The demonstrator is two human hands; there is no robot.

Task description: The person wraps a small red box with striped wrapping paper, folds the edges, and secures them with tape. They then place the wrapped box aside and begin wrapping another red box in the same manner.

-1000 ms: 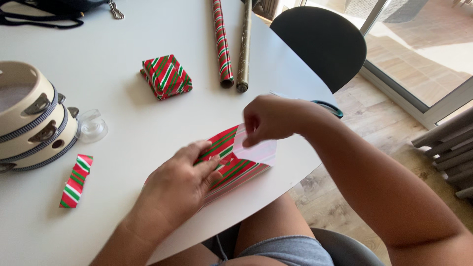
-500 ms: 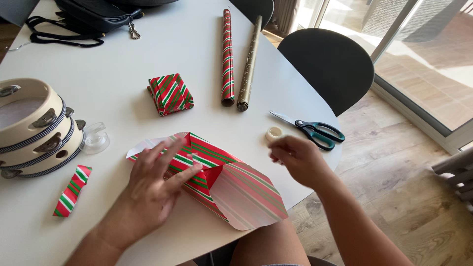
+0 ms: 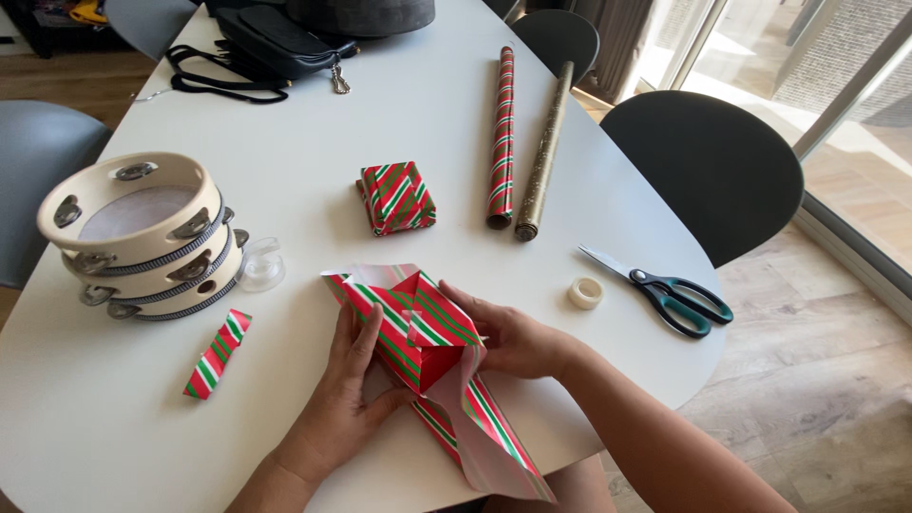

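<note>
A package half wrapped in red, green and white striped paper (image 3: 423,332) lies on the white table (image 3: 313,114) near its front edge. My left hand (image 3: 351,380) presses against its left side, fingers spread on the paper. My right hand (image 3: 503,332) grips the folded paper on the right side. A loose flap of the paper hangs over the table's edge toward me. A small roll of clear tape (image 3: 585,293) lies to the right of my right hand, apart from it.
Scissors with green-black handles (image 3: 665,290) lie near the right edge. A wrapped striped box (image 3: 397,197), a striped paper roll (image 3: 501,133) and a gold roll (image 3: 546,147) lie beyond. Stacked tambourines (image 3: 133,233), a clear tape holder (image 3: 261,266), a striped scrap (image 3: 217,353) sit left. A black bag (image 3: 275,43) is far.
My right hand has put down the tape roll and come back to the package. Both hands now hold the paper, which is folded up around the package.
</note>
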